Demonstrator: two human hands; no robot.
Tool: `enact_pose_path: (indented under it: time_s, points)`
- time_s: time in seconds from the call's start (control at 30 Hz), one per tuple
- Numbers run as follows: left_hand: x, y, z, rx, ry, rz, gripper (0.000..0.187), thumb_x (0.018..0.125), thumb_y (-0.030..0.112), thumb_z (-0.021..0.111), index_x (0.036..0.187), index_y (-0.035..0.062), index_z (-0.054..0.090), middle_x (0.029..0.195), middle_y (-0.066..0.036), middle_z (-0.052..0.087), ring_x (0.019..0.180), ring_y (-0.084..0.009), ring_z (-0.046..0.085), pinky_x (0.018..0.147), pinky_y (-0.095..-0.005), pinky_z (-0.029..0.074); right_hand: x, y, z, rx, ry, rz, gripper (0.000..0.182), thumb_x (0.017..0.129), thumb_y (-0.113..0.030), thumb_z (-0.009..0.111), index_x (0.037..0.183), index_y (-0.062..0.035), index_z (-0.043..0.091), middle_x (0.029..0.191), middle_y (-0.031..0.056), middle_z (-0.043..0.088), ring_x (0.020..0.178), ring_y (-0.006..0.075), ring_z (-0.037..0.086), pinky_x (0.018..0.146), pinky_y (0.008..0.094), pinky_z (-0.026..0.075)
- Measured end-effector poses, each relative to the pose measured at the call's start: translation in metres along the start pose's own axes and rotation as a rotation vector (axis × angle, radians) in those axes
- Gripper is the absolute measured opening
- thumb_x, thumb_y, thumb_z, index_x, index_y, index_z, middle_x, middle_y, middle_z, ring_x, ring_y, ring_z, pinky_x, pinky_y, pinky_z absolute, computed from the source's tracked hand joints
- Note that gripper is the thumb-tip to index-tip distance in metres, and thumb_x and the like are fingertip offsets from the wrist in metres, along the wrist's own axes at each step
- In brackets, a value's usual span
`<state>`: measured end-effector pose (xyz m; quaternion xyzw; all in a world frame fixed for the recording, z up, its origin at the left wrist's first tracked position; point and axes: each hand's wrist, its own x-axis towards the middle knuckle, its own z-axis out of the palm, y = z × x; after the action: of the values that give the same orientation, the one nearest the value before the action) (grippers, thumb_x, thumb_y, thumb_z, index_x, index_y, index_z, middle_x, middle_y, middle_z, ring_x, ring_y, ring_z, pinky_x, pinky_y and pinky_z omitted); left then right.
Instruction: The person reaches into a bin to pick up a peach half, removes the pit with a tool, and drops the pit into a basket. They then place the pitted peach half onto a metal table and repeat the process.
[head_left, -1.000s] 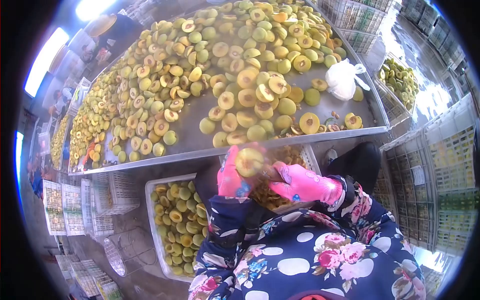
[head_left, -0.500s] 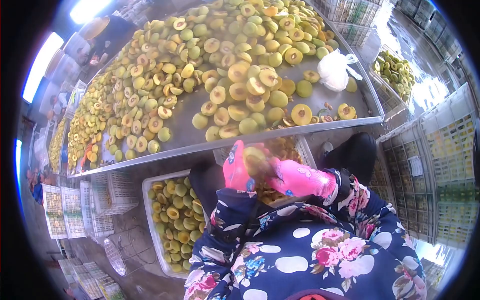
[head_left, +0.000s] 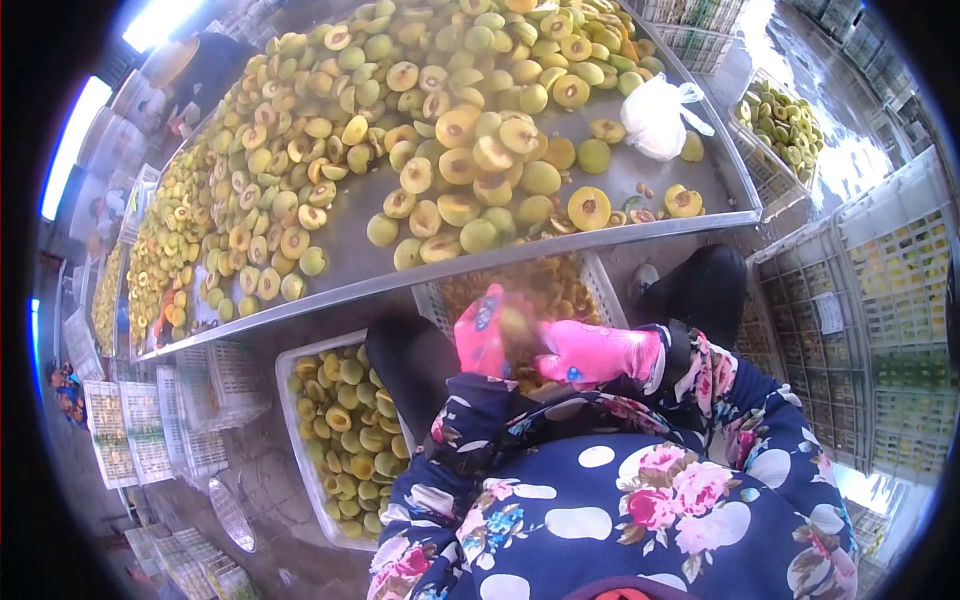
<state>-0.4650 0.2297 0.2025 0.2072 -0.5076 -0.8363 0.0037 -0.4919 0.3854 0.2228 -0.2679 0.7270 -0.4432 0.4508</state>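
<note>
My left hand [head_left: 481, 337], in a pink patterned glove, is closed around a green-yellow stone fruit [head_left: 517, 326] that is blurred. My right hand [head_left: 600, 353], gloved in pink too, is closed close beside the fruit. Whatever its fingers hold is hidden. Both hands are above a white crate [head_left: 602, 288] of fruit pieces, set between my knees. Just beyond lies a metal table [head_left: 360, 225] heaped with halved stone fruit [head_left: 458, 127], many with brown stones in them.
The table's raised metal rim [head_left: 440, 275] runs in front of me. A white plastic bag [head_left: 655, 118] sits on its right part. A white crate of fruit [head_left: 290, 385] stands at my left, stacked crates [head_left: 850, 320] at my right. Another person [head_left: 205, 70] is at the far left.
The view has shifted slightly, with the table appearing a little higher and further left. My hands stay together around the fruit, slightly lower against the crate beneath.
</note>
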Motion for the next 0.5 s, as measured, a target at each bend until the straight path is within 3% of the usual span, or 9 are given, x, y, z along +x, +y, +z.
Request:
enact_pose_path:
  time_s: [0.03, 0.13, 0.23, 0.33, 0.43, 0.5]
  points:
    - [0.000, 0.001, 0.001, 0.012, 0.023, 0.006, 0.031, 0.086, 0.026, 0.057, 0.090, -0.0051, 0.060, 0.080, -0.014, 0.064, 0.071, -0.0205, 0.062, 0.064, -0.0298, 0.051, -0.006, -0.012, -0.004, 0.180, -0.076, 0.150, 0.017, 0.087, -0.021, 0.048, 0.094, -0.0059, 0.049, 0.063, 0.0017, 0.050, 0.047, 0.0090, 0.048, 0.045, 0.0244, 0.040]
    - [0.000, -0.005, -0.003, -0.041, -0.007, -0.027, 0.030, 0.087, 0.025, 0.056, 0.088, -0.0046, 0.060, 0.078, -0.014, 0.064, 0.070, -0.0205, 0.062, 0.063, -0.0304, 0.051, -0.009, -0.017, -0.007, 0.379, -0.158, 0.184, 0.023, 0.086, -0.026, 0.049, 0.087, -0.0040, 0.042, 0.058, 0.0012, 0.045, 0.044, 0.0091, 0.045, 0.039, 0.0246, 0.038]
    - [0.000, -0.011, -0.005, -0.135, -0.033, 0.005, 0.032, 0.087, 0.027, 0.055, 0.087, -0.0043, 0.060, 0.076, -0.013, 0.064, 0.069, -0.0206, 0.061, 0.063, -0.0306, 0.050, -0.009, -0.015, -0.003, 0.489, -0.181, 0.207, 0.023, 0.085, -0.027, 0.052, 0.082, -0.0050, 0.046, 0.059, 0.0009, 0.047, 0.044, 0.0084, 0.045, 0.038, 0.0232, 0.038]
    - [0.001, -0.019, -0.013, -0.030, -0.094, 0.085, 0.034, 0.089, 0.029, 0.052, 0.088, -0.0043, 0.059, 0.080, -0.014, 0.063, 0.070, -0.0207, 0.061, 0.064, -0.0309, 0.050, -0.007, -0.008, 0.001, 0.627, -0.213, 0.191, 0.028, 0.084, -0.028, 0.053, 0.069, -0.0065, 0.047, 0.055, 0.0006, 0.044, 0.041, 0.0082, 0.043, 0.036, 0.0224, 0.036]
    - [0.002, -0.026, -0.013, -0.192, -0.168, 0.132, 0.035, 0.089, 0.030, 0.050, 0.091, -0.0044, 0.058, 0.081, -0.014, 0.063, 0.070, -0.0212, 0.060, 0.064, -0.0311, 0.049, -0.010, -0.010, 0.002, 0.698, -0.232, 0.142, 0.036, 0.085, -0.029, 0.052, 0.056, -0.0082, 0.045, 0.049, 0.0002, 0.042, 0.038, 0.0088, 0.041, 0.036, 0.0216, 0.035]
    - [0.003, -0.025, -0.010, -0.305, -0.127, -0.035, 0.036, 0.089, 0.030, 0.049, 0.092, -0.0046, 0.057, 0.081, -0.014, 0.062, 0.070, -0.0214, 0.060, 0.063, -0.0312, 0.048, -0.009, -0.009, 0.003, 0.747, -0.242, 0.177, 0.037, 0.085, -0.027, 0.051, 0.054, -0.0086, 0.044, 0.047, 0.0001, 0.040, 0.037, 0.0093, 0.041, 0.036, 0.0214, 0.034]
